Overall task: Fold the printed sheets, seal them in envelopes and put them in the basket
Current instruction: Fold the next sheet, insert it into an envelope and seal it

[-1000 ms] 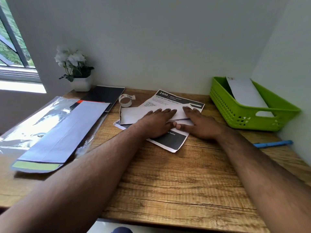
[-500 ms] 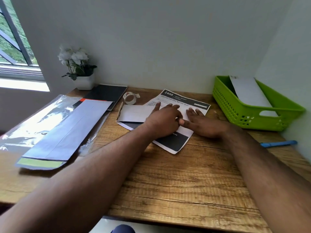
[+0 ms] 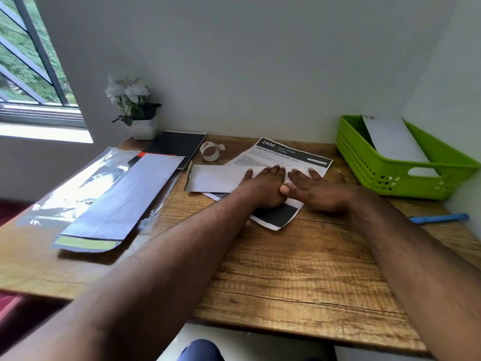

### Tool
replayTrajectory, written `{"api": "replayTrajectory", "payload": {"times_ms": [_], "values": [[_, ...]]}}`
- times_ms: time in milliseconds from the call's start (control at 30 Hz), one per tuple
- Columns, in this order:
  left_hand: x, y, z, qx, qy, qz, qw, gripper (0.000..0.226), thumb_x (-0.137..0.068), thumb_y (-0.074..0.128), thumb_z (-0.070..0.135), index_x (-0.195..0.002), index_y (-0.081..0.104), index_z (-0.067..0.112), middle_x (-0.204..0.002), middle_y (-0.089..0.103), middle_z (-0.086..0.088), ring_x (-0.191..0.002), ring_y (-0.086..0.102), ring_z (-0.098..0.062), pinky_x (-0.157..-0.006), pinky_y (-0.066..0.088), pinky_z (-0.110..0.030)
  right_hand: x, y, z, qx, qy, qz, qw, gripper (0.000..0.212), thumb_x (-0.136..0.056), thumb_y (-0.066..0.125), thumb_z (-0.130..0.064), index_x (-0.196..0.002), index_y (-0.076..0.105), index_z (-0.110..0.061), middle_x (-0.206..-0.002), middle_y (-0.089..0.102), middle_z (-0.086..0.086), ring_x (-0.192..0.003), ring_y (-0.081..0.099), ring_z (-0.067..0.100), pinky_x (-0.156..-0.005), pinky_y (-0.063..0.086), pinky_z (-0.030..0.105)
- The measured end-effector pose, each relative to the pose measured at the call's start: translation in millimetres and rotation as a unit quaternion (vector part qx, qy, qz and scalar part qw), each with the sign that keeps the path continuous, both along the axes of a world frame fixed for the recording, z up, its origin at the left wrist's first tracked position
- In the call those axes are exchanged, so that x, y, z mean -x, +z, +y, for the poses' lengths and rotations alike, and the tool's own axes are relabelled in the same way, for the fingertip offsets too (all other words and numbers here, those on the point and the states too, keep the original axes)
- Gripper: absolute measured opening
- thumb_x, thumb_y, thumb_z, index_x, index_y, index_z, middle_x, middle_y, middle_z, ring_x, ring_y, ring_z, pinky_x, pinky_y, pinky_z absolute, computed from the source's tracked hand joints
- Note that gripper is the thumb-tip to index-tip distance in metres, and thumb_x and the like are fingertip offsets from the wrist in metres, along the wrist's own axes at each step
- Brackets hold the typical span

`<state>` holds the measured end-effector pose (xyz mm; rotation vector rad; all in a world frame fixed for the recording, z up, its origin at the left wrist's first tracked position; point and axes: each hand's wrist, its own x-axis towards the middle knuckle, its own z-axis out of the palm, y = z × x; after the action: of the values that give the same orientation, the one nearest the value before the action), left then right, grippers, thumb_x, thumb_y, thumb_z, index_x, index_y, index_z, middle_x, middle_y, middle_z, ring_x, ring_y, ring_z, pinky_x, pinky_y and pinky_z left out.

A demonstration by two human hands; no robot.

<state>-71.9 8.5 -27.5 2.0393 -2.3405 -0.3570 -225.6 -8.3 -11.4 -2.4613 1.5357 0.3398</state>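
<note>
1. At the far left edge of the table (image 3: 273,277), a clear plastic sleeve (image 3: 75,186) lies flat, and a stack of long grey envelopes (image 3: 122,201) with a green strip at the near end rests on top of it.
2. Behind these, a small white pot of white flowers (image 3: 135,108) stands in the back corner, next to a black notebook (image 3: 177,147) that lies flat, partly under the envelope stack.
3. Just right of the notebook, a roll of clear tape (image 3: 210,152) stands on edge near the wall.
4. Near the middle of the table, a white envelope (image 3: 210,181) lies across a printed sheet (image 3: 294,155) with a dark header reading "2400"; the sheet's dark lower corner shows in front of the wrists.
5. On the right end of that envelope, the left hand (image 3: 265,183) presses flat, fingers straight and close together.
6. Just beside it, the right hand (image 3: 315,188) also lies flat on the paper, fingers straight and slightly spread; the two thumbs touch.
7. Farther right, a green basket (image 3: 390,178) sits by the wall, with one sealed envelope (image 3: 393,142) leaning inside it.
8. In front of the basket, a blue pen (image 3: 440,218) lies on the table.
</note>
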Motion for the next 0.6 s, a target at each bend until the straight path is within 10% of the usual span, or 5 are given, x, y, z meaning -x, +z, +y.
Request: {"api": "replayTrajectory", "payload": {"times_ms": [333, 467, 600], "values": [[-55.1, 9.8, 23.4, 0.029, 0.129, -0.188, 0.973, 0.058, -0.102, 0.012, 0.046, -0.154, 0.014, 0.022, -0.162, 0.009, 0.005, -0.149, -0.008, -0.023, -0.091, -0.033, -0.066, 2.5, -6.1, -0.2, 0.075, -0.002, 0.007, 0.997, 0.097, -0.065, -0.002, -0.085, -0.15, 0.003, -0.038, -0.158, -0.001, -0.018, -0.147, -0.011, 0.015, -0.108, -0.019, 0.064], [-47.5, 10.6, 20.5, 0.026, 0.111, -0.168, 0.979, 0.054, -0.102, 0.014, 0.046, -0.154, 0.01, 0.031, -0.162, 0.002, 0.011, -0.146, -0.019, -0.031, -0.089, -0.031, -0.072, -12.9, -11.1, -4.5, 0.207, 0.054, -0.042, 0.976, 0.064, -0.091, 0.018, -0.066, -0.138, 0.041, -0.03, -0.159, 0.012, -0.008, -0.148, -0.001, 0.014, -0.112, -0.012, 0.059], [-48.0, 11.5, 20.6, 0.04, 0.115, -0.123, 0.985, 0.055, -0.098, 0.023, 0.058, -0.151, 0.012, 0.045, -0.16, -0.019, 0.004, -0.141, -0.03, -0.036, -0.092, -0.029, -0.072, -24.9, -20.5, -8.0, 0.107, 0.066, -0.118, 0.985, 0.058, -0.095, 0.028, -0.056, -0.147, 0.026, -0.029, -0.16, 0.012, -0.006, -0.147, 0.007, 0.014, -0.119, 0.007, 0.046]]}}
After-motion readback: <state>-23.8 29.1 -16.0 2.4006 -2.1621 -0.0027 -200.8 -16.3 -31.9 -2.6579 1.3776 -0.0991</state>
